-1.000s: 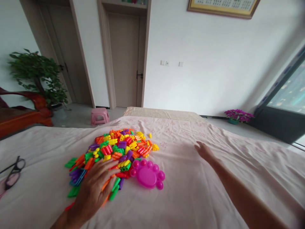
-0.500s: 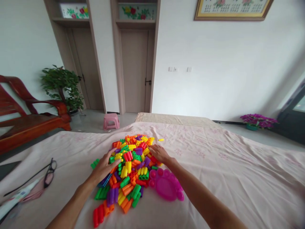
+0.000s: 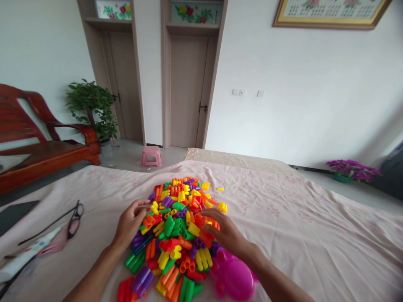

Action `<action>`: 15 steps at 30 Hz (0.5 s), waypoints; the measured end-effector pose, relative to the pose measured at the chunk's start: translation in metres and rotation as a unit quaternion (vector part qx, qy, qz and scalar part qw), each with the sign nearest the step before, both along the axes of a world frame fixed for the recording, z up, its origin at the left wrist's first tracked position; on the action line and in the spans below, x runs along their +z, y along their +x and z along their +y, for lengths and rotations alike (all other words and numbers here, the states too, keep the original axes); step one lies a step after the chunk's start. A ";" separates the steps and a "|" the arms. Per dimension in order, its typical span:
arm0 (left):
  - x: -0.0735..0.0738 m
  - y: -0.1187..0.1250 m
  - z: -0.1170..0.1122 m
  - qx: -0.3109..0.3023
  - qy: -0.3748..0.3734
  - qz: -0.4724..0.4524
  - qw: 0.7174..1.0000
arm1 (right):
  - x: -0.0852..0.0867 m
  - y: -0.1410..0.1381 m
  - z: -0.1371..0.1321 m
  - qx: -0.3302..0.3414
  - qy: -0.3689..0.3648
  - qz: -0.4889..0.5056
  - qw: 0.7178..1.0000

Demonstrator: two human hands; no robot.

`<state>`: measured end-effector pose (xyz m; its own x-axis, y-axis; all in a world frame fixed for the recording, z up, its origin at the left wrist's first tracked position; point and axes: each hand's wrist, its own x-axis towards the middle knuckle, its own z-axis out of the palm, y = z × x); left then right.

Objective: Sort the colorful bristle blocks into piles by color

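Note:
A heap of plastic building blocks in red, orange, yellow, green and purple lies on the pink flowered cloth; many are short tubes joined side by side. At the heap's left edge is my left hand, thumb and fingers apart, fingertips close to a yellow block. My right hand rests over the right side, fingers spread and touching orange and red blocks. Beneath my right forearm sits a magenta paw-shaped plastic piece, partly covered by the arm.
Left on the cloth lie eyeglasses, a white stick-like device and a dark flat object. Beyond are a wooden armchair, a potted plant, a pink stool and purple flowers.
My hands have drawn back toward me and the heap has spread nearer, its blocks rearranged. The magenta piece has shifted toward me. The view has turned slightly left.

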<state>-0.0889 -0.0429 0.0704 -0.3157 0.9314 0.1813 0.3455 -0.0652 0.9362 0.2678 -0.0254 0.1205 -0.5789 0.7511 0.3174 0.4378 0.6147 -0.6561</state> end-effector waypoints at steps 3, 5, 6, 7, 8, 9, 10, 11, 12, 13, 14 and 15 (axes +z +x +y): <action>-0.022 -0.027 0.009 0.108 0.007 0.076 0.991 | 0.004 0.045 -0.017 -0.105 -0.050 -0.097 0.988; -0.031 -0.037 0.015 0.147 -0.016 0.131 0.980 | 0.005 0.067 -0.030 -0.135 -0.089 -0.179 0.970; -0.033 -0.039 0.017 0.153 -0.031 0.163 0.974 | 0.005 0.074 -0.037 -0.134 -0.102 -0.209 0.963; -0.034 -0.039 0.020 0.144 -0.046 0.199 0.968 | 0.004 0.077 -0.044 -0.130 -0.111 -0.232 0.958; -0.034 -0.039 0.022 0.126 -0.056 0.234 0.962 | 0.004 0.079 -0.050 -0.125 -0.117 -0.248 0.954; -0.033 -0.038 0.023 0.104 -0.062 0.262 0.957 | 0.004 0.078 -0.056 -0.121 -0.123 -0.259 0.950; -0.033 -0.037 0.024 0.084 -0.063 0.282 0.954 | 0.004 0.076 -0.060 -0.121 -0.132 -0.264 0.948; -0.033 -0.036 0.024 0.067 -0.061 0.295 0.951 | 0.004 0.074 -0.062 -0.124 -0.148 -0.262 0.946; -0.033 -0.035 0.024 0.057 -0.060 0.300 0.950 | 0.004 0.072 -0.063 -0.124 -0.174 -0.253 0.944; -0.033 -0.035 0.023 0.052 -0.060 0.299 0.951 | 0.005 0.071 -0.063 -0.119 -0.206 -0.238 0.942; -0.033 -0.035 0.023 0.048 -0.062 0.294 0.952 | 0.007 0.071 -0.060 -0.109 -0.243 -0.217 0.939; -0.033 -0.035 0.022 0.045 -0.067 0.288 0.954 | 0.009 0.072 -0.056 -0.097 -0.280 -0.194 0.935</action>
